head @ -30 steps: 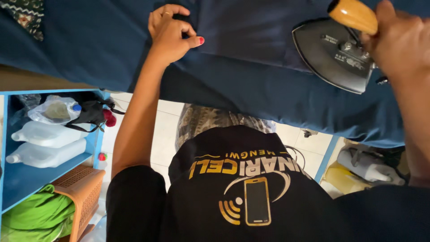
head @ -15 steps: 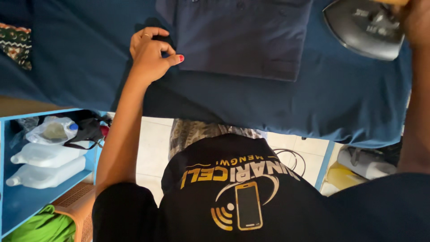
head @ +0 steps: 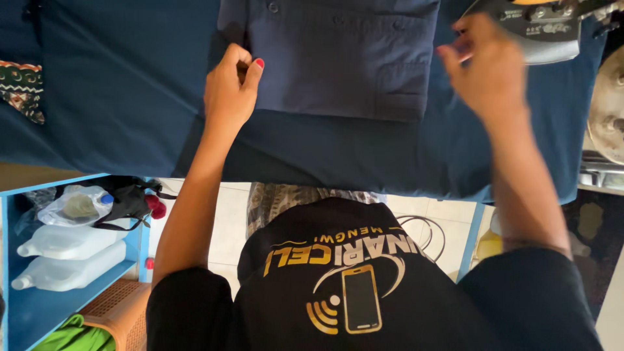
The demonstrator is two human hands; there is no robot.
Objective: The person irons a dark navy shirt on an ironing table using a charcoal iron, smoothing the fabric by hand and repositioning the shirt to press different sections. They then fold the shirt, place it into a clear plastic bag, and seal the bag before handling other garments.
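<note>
Pinching the shirt's (head: 338,55) left edge, left hand (head: 229,88) closed on fabric; shirt lies folded, far-centre on the blue cloth (head: 110,97). Right hand (head: 491,71) open, empty, near the iron (head: 539,26). Judgement: keep edge taut & flat, fingers off the soleplate.

A dark navy shirt (head: 338,55) was laid flat on a surface covered in deep blue cloth, folded into a neat rectangle, with its buttoned placket shown near the top and a patch pocket seen toward its lower right corner. Its left edge was pinched by the left hand (head: 231,88). A clothes iron (head: 543,29), grey-soled with a dark body, was set at the top right, just beside the shirt and partly cut off by the frame.
</note>
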